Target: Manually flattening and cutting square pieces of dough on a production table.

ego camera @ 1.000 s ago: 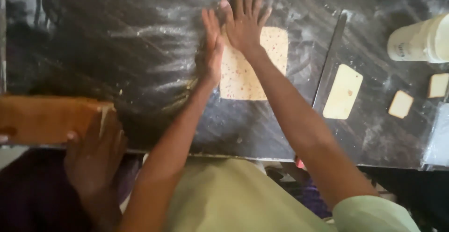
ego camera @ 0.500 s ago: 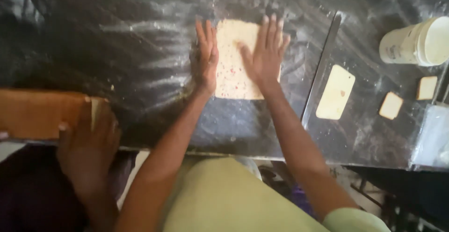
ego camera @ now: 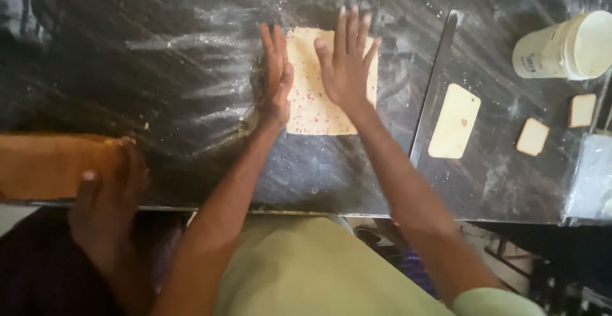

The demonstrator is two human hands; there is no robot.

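1. The right hand [ego camera: 347, 67] lies flat with fingers spread on a pale speckled dough sheet [ego camera: 319, 102], pressing down on its right half.
2. The left hand [ego camera: 275, 73] stands on its edge, fingers straight and together, against the sheet's left side.
3. The sheet rests on the dark floured worktop [ego camera: 159, 67], about midway between its side edges and nearer the far edge.
4. Right of the sheet lies a long metal bar [ego camera: 433, 89], then a pale rounded dough strip [ego camera: 454, 121], two small dough squares [ego camera: 532, 137] and a white cup [ego camera: 564, 45] lying on its side.
5. At the near left edge, another person's hand [ego camera: 105, 207] grips a brown block [ego camera: 51, 166].
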